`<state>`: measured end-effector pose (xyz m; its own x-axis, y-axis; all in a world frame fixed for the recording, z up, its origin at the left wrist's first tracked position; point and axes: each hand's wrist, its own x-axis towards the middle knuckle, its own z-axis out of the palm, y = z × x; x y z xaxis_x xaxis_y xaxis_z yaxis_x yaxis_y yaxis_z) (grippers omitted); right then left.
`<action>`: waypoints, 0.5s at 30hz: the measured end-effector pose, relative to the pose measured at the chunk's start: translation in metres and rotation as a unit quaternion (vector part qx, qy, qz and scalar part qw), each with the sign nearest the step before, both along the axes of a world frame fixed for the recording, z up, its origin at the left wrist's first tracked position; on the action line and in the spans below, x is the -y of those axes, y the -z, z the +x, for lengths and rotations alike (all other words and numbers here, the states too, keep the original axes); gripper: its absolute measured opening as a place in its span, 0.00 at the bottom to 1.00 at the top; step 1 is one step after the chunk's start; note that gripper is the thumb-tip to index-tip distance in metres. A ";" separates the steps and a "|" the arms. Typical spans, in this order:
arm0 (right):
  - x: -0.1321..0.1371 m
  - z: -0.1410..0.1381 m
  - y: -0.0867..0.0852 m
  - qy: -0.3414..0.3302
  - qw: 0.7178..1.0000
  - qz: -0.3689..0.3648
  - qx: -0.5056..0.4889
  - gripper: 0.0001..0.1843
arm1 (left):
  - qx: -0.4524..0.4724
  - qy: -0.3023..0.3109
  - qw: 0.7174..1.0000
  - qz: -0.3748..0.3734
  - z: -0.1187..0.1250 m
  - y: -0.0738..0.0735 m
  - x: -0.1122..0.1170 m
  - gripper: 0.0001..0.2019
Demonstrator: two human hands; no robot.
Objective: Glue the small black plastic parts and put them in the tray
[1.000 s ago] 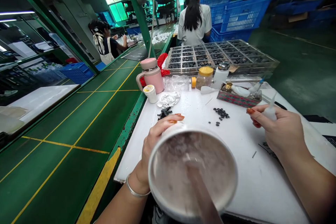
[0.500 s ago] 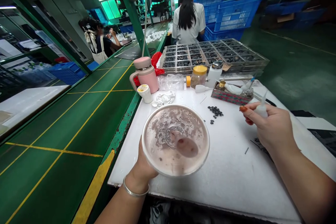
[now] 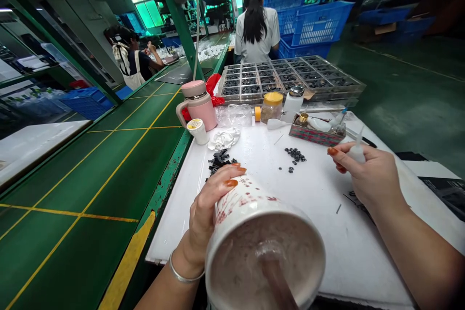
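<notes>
My left hand (image 3: pixel 208 208) is wrapped round a white paper drink cup (image 3: pixel 254 232) with red print. The cup is lifted close to the camera, its plastic lid and a straw (image 3: pixel 276 281) facing me. My right hand (image 3: pixel 366 174) rests on the white work board (image 3: pixel 319 203), fingers pinched on a small white squeeze bottle (image 3: pixel 356 151) with a thin nozzle pointing up. Small black rings (image 3: pixel 295 155) lie scattered ahead of the right hand. A heap of black parts (image 3: pixel 218 160) sits just beyond the left fingers.
At the back of the board stand a pink mug (image 3: pixel 198 102), a small white cup (image 3: pixel 198 131), a yellow-lidded jar (image 3: pixel 271 105), a white bottle (image 3: pixel 292 101) and a patterned tray (image 3: pixel 315 131). A compartment tray (image 3: pixel 286 77) lies behind. A green conveyor (image 3: pixel 90 174) runs left. Two people work farther off.
The cup has tipped from showing its lid squarely back up toward the camera, my left fingers now showing round its side. The right hand has stayed nearly still.
</notes>
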<state>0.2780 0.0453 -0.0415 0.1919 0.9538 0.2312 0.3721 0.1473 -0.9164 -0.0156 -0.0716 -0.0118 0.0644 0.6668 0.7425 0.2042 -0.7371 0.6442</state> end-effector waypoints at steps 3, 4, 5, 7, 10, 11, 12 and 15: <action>0.000 -0.001 -0.001 -0.002 1.000 0.007 -0.009 0.16 | 0.003 -0.002 1.000 0.020 0.001 -0.004 0.002 0.19; 0.001 -0.002 -0.001 0.000 1.000 0.008 -0.008 0.16 | 0.004 -0.005 1.000 0.022 0.002 -0.006 0.002 0.19; 0.001 -0.002 -0.002 0.003 1.000 0.010 -0.007 0.16 | 0.003 -0.008 1.000 0.022 0.002 -0.007 0.002 0.19; 0.002 -0.004 -0.004 0.010 1.000 0.011 -0.001 0.17 | 0.005 -0.011 0.999 0.031 0.003 -0.009 0.003 0.18; 0.004 -0.006 -0.008 0.015 1.000 0.009 0.006 0.16 | 0.014 -0.010 0.999 0.047 0.004 -0.012 0.004 0.17; 0.004 -0.006 -0.008 0.018 1.000 0.008 0.009 0.16 | 0.016 -0.007 0.999 0.045 0.004 -0.012 0.004 0.17; 0.004 -0.006 -0.008 0.021 1.000 0.007 0.012 0.16 | 0.015 -0.001 0.999 0.046 0.004 -0.013 0.004 0.17; 0.003 -0.005 -0.005 0.024 1.000 0.011 0.010 0.16 | 0.001 0.009 0.999 0.054 0.003 -0.015 0.005 0.16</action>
